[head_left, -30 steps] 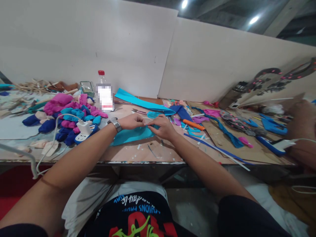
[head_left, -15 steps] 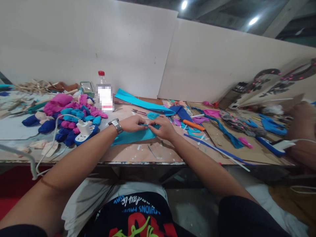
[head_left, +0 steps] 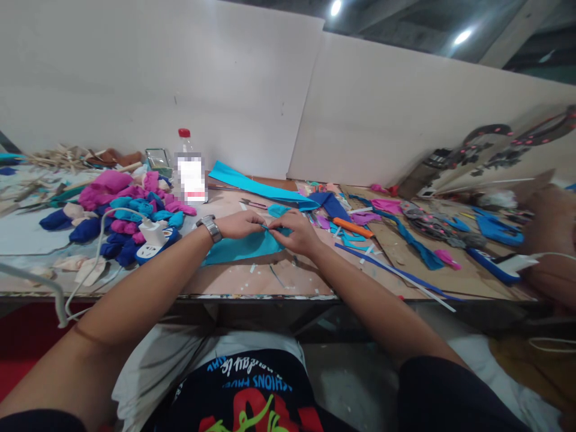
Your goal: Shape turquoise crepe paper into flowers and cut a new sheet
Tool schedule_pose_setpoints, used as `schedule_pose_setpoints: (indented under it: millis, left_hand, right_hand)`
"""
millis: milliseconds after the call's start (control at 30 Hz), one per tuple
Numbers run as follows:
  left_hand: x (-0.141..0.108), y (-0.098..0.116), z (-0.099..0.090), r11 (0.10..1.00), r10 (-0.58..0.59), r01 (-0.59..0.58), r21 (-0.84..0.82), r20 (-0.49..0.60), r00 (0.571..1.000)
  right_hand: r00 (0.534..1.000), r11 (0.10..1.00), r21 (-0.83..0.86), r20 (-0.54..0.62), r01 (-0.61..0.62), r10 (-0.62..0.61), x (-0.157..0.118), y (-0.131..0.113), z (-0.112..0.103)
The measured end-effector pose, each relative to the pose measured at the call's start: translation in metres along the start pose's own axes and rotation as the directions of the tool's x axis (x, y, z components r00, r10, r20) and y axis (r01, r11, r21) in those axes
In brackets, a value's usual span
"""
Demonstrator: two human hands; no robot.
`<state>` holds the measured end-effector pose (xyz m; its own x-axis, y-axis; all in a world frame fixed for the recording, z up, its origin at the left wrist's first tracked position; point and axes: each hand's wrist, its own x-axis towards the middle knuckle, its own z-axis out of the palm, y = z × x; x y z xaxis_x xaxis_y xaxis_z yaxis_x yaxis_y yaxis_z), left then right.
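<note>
A teal fabric strip (head_left: 238, 249) lies on the table under both hands, its right part gathered up between them. My left hand (head_left: 239, 225), with a metal watch on the wrist, pinches the folded edge of this fabric. From the right, my right hand (head_left: 297, 233) grips the same gathered part, its fingertips close to those of the left. A small teal piece of cloth (head_left: 279, 210) shows just behind the right fingers. Exactly how the fabric is folded between the fingertips is too small to make out.
Pink, blue and teal cloth bundles (head_left: 135, 209) and a power strip (head_left: 155, 245) lie left. Behind stand a red-capped bottle (head_left: 191, 174) and a long blue strip (head_left: 261, 189). An orange cutter (head_left: 353, 228) lies right; another person's arm (head_left: 551, 240) is at far right.
My left hand's fingertips have shifted slightly right, closer to my right hand. My right hand has hardly moved.
</note>
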<state>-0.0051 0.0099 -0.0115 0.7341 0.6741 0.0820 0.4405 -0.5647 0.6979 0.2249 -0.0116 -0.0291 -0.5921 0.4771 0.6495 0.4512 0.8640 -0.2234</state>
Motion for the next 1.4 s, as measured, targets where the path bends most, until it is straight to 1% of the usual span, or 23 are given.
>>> schedule_pose_setpoints:
  millis: [100, 200, 333, 433, 600, 733, 867, 1033, 1167, 1300, 1400]
  left_hand:
    - [-0.0003, -0.0003, -0.0002, 0.999, -0.019, 0.019, -0.028, -0.017, 1.000]
    - [-0.0008, 0.0004, -0.0013, 0.997, -0.063, 0.062, -0.045, -0.020, 0.998]
    - [-0.0014, 0.0015, -0.0031, 0.993, -0.101, 0.098, -0.064, -0.052, 0.994]
    - [-0.0011, 0.0010, -0.0041, 0.994, -0.095, 0.093, -0.052, -0.038, 0.995]
    - [-0.0012, 0.0001, -0.0059, 0.996, -0.044, 0.043, -0.081, -0.007, 0.999]
    - [-0.0022, 0.0020, -0.0069, 0.997, -0.053, 0.052, -0.061, -0.004, 0.999]
    - [-0.0023, 0.0049, -0.0061, 0.998, -0.035, 0.036, -0.052, 0.014, 0.999]
    - [-0.0018, 0.0059, -0.0036, 0.999, -0.014, 0.012, -0.036, -0.039, 0.999]
    - [-0.0015, 0.0058, -0.0026, 0.999, -0.030, 0.028, -0.036, -0.055, 0.998]
    - [-0.0006, 0.0061, -0.0021, 0.998, -0.055, 0.056, 0.015, -0.095, 0.994]
    - [0.0001, 0.0066, -0.0011, 0.999, -0.037, 0.040, 0.025, -0.116, 0.993]
  right_hand:
    - [1.000, 1.000, -0.005, 0.013, 0.006, -0.006, 0.0003, -0.0001, 0.0001]
    - [0.999, 0.999, -0.015, 0.021, 0.035, -0.035, 0.0009, 0.0006, 0.0003]
    - [0.998, 0.997, -0.051, 0.029, 0.060, -0.059, 0.0009, 0.0012, 0.0012]
    - [0.997, 0.996, -0.065, 0.025, 0.068, -0.067, 0.0006, 0.0004, 0.0013]
    - [0.997, 0.996, -0.057, 0.031, 0.071, -0.069, 0.0003, -0.0010, -0.0004]
    - [0.997, 0.995, -0.052, 0.021, 0.080, -0.079, 0.0003, -0.0005, -0.0007]
    - [0.998, 0.997, -0.056, 0.039, 0.053, -0.051, 0.0004, 0.0000, -0.0006]
    - [0.997, 0.998, -0.057, 0.075, 0.004, 0.001, 0.0006, 0.0001, -0.0006]
    - [0.997, 0.997, -0.067, 0.069, -0.034, 0.039, 0.0004, -0.0004, 0.0002]
    - [0.997, 0.995, -0.083, 0.052, -0.057, 0.061, 0.0001, -0.0010, 0.0008]
    - [0.997, 0.994, -0.088, 0.044, -0.066, 0.070, 0.0000, -0.0003, 0.0013]
